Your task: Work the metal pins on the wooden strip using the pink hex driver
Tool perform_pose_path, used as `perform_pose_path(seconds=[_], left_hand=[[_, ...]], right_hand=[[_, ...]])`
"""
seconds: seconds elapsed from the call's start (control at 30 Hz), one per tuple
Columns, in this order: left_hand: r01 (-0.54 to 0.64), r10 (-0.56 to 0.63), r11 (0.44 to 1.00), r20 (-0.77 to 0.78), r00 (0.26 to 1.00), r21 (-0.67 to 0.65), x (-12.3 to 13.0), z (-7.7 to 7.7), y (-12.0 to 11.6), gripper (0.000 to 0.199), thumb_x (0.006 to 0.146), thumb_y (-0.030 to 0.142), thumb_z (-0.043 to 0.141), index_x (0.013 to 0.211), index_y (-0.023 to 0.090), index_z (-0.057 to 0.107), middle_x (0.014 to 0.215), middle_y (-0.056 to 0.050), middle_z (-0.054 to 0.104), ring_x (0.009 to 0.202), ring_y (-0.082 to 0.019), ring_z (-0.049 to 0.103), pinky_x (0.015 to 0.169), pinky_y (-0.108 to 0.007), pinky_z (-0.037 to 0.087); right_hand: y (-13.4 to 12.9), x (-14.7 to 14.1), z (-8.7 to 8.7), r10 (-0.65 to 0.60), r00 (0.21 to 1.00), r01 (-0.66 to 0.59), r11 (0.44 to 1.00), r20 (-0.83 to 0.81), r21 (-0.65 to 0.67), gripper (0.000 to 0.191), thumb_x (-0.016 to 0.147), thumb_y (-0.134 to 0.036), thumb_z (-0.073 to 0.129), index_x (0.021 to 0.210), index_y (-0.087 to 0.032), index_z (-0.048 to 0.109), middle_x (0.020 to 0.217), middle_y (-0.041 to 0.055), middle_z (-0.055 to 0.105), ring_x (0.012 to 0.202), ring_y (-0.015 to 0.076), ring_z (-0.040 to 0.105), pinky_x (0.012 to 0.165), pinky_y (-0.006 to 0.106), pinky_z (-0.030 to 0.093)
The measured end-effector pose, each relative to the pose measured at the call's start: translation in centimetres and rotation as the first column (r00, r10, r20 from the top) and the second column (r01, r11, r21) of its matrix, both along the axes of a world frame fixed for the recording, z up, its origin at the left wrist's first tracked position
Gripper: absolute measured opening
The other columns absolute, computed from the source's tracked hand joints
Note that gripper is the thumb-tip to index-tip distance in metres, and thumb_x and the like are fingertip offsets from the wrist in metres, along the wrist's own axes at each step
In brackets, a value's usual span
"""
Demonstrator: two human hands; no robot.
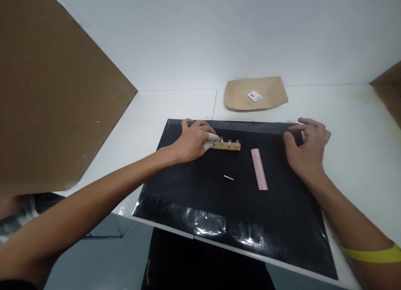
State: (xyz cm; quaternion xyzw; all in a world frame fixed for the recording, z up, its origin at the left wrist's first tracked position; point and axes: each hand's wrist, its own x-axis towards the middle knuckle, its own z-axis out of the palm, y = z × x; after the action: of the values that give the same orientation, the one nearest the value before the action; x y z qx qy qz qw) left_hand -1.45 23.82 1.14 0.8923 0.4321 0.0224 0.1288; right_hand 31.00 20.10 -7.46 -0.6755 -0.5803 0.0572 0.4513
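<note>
My left hand [194, 140], with white covers on the thumb and index fingertips, pinches the left end of a small wooden strip [224, 146] that bears several clear upright pieces. Those fingertips hide the strip's left end. My right hand [305, 146] is apart from it, fingers spread and curved over the right edge of the black mat [200, 198], holding nothing. Between the hands lies a pink bar [259, 169], slightly slanted. A thin white stick [228, 177] rests on the mat below the strip.
A brown paper tray [234, 98] stands behind the mat, with a small clear labelled case [253, 96] in it. Brown panels border the white table [188, 103] at left [62, 93] and right. A yellow band is on my right forearm.
</note>
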Motion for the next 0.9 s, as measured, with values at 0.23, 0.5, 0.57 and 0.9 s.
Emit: perform_pose_path(seconds=[0.23, 0.5, 0.57, 0.9], left_hand=[[-0.068, 0.067, 0.997, 0.023, 0.997, 0.035, 0.3, 0.4, -0.8, 0.030, 0.090, 0.032, 0.076, 0.119, 0.027, 0.073, 0.136, -0.007, 0.071, 0.136, -0.034, 0.051, 0.109, -0.057, 0.020], [-0.217, 0.198, 0.944, 0.100, 0.975, 0.250, 0.6, -1.1, -1.7, 0.017, 0.092, 0.042, 0.073, 0.088, 0.027, 0.081, 0.119, -0.006, 0.078, 0.128, -0.035, 0.054, 0.110, -0.059, 0.021], [-0.235, 0.215, 0.940, 0.104, 0.971, 0.249, 0.8, -1.4, -1.8, 0.017, 0.092, 0.040, 0.073, 0.084, 0.027, 0.080, 0.116, -0.005, 0.079, 0.128, -0.035, 0.055, 0.110, -0.059, 0.021], [-0.349, 0.316, 0.893, 0.157, 0.936, 0.285, 1.4, -2.0, -2.6, 0.017, 0.086, 0.045, 0.079, 0.089, 0.028, 0.082, 0.115, -0.005, 0.081, 0.123, -0.035, 0.058, 0.110, -0.061, 0.025]], right_hand=[[0.1, 0.1, -0.2, -0.009, 1.000, 0.009, 1.000, 0.000, -0.001, 0.031, 0.084, -0.044, 0.058, 0.098, -0.018, 0.066, 0.134, 0.0198, 0.062, 0.135, 0.0344, 0.052, 0.117, 0.052, 0.029], [0.2, 0.2, -0.2, 0.002, 1.000, -0.002, 0.999, 0.003, -0.034, 0.031, 0.085, -0.044, 0.057, 0.096, -0.017, 0.068, 0.132, 0.0204, 0.062, 0.134, 0.0357, 0.051, 0.116, 0.052, 0.028], [0.1, 0.2, -0.2, 0.004, 1.000, -0.004, 0.999, 0.002, -0.042, 0.031, 0.085, -0.044, 0.057, 0.096, -0.018, 0.068, 0.132, 0.0197, 0.062, 0.134, 0.0354, 0.051, 0.116, 0.052, 0.028], [0.1, 0.0, -0.1, -0.005, 1.000, 0.004, 0.998, -0.001, -0.068, 0.030, 0.085, -0.044, 0.056, 0.096, -0.019, 0.067, 0.133, 0.0190, 0.062, 0.135, 0.0354, 0.050, 0.116, 0.053, 0.027]])
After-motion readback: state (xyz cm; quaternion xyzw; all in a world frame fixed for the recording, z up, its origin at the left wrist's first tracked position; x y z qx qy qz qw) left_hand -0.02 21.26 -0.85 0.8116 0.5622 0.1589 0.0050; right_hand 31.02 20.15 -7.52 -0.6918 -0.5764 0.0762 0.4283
